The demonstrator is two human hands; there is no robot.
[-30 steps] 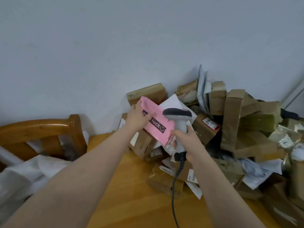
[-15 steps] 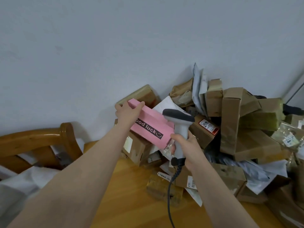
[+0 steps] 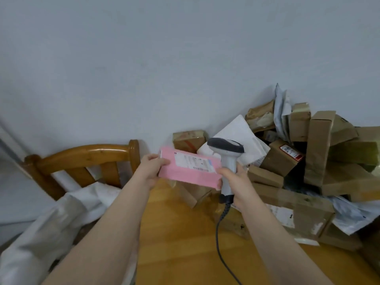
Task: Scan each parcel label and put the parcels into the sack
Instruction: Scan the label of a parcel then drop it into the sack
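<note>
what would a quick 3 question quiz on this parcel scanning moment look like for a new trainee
1. True or false: the pink parcel shows its white shipping label to the camera.
2. Which hand grips the barcode scanner? A) left hand B) right hand C) neither
3. Fill in: the pile of brown boxes lies on the wooden ____.

Key
1. True; the left hand holds the parcel's left end.
2. B; the right hand wraps the scanner's handle and also touches the parcel's right end.
3. table

A plain pale wall backs a wooden table and, seemingly, a chair.
</note>
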